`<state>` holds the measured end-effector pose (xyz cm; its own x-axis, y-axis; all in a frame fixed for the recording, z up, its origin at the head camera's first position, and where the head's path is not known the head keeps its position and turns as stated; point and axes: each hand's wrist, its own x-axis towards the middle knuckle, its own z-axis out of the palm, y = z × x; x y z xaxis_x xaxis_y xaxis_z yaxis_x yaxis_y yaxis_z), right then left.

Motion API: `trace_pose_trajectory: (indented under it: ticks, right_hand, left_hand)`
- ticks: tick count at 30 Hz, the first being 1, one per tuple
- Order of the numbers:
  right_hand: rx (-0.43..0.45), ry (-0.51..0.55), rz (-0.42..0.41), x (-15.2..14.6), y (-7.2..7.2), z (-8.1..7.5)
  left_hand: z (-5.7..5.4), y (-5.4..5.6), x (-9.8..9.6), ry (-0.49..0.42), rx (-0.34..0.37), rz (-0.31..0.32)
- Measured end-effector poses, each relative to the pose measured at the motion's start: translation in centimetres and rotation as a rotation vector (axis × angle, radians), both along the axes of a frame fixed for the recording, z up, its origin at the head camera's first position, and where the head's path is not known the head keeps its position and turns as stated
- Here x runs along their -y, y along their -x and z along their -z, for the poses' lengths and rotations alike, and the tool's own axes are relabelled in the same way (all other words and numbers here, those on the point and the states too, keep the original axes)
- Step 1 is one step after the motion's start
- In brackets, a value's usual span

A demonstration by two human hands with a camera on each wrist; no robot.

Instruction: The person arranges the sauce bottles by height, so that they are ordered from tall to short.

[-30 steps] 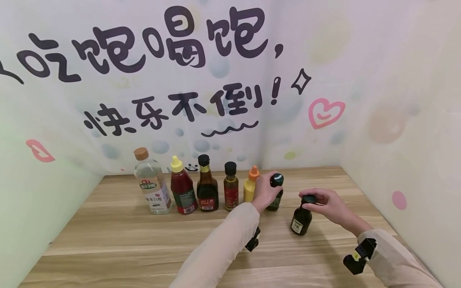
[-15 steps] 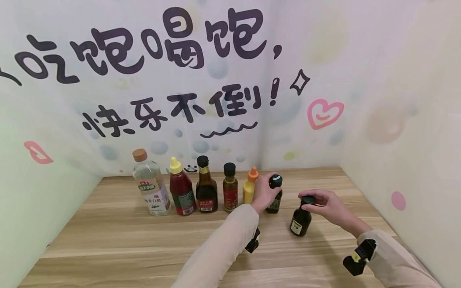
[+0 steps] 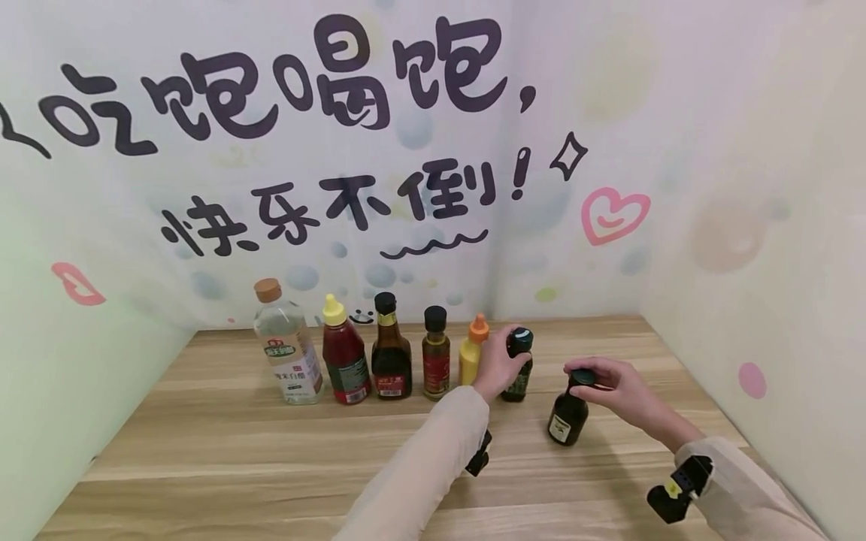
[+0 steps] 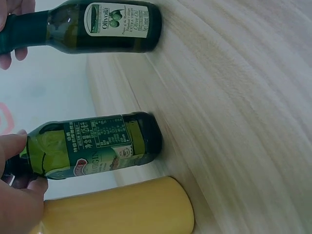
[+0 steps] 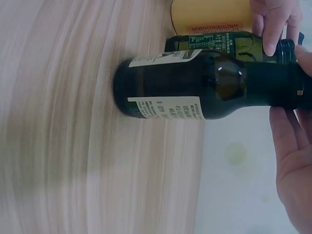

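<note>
My left hand [image 3: 499,366] grips the neck of a green olive oil bottle [image 3: 517,385], which stands upright at the right end of the row. In the left wrist view the fingers and thumb close round that bottle [image 4: 92,146] just under its dark cap. My right hand [image 3: 619,391] pinches the neck of a dark olive oil bottle [image 3: 568,421], nearer to me and further right. Its white label [image 4: 119,19] with green olives shows in the left wrist view. Both bottles stand on the wooden table [image 3: 271,466]. A yellow squeeze bottle [image 3: 468,361] with an orange tip is partly behind my left hand.
Leftward in the row stand a small red-labelled bottle [image 3: 436,368], a brown sauce bottle [image 3: 391,364], a red squeeze bottle [image 3: 345,361] with a yellow tip and a clear vinegar bottle [image 3: 289,353]. A printed cloth [image 3: 440,143] hangs behind; a pale wall [image 3: 778,225] borders the right.
The head view has shifted slightly. Both hands keep hold of their bottles, and no bottle has visibly moved on the table.
</note>
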<state>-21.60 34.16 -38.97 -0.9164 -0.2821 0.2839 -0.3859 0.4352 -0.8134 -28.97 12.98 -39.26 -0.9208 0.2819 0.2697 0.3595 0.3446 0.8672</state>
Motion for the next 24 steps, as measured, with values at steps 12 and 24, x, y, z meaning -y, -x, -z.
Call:
trace_pose_trajectory:
  ticks: [12,24]
  right_hand:
    - [-0.082,-0.095,-0.017,0.17,-0.30,0.12]
    - [-0.113,-0.153,-0.031,0.16,-0.20,-0.21]
  left_hand:
    - [0.38,0.18,0.28,0.051,-0.058,0.027]
    - [0.36,0.35,0.43,0.060,-0.056,0.029]
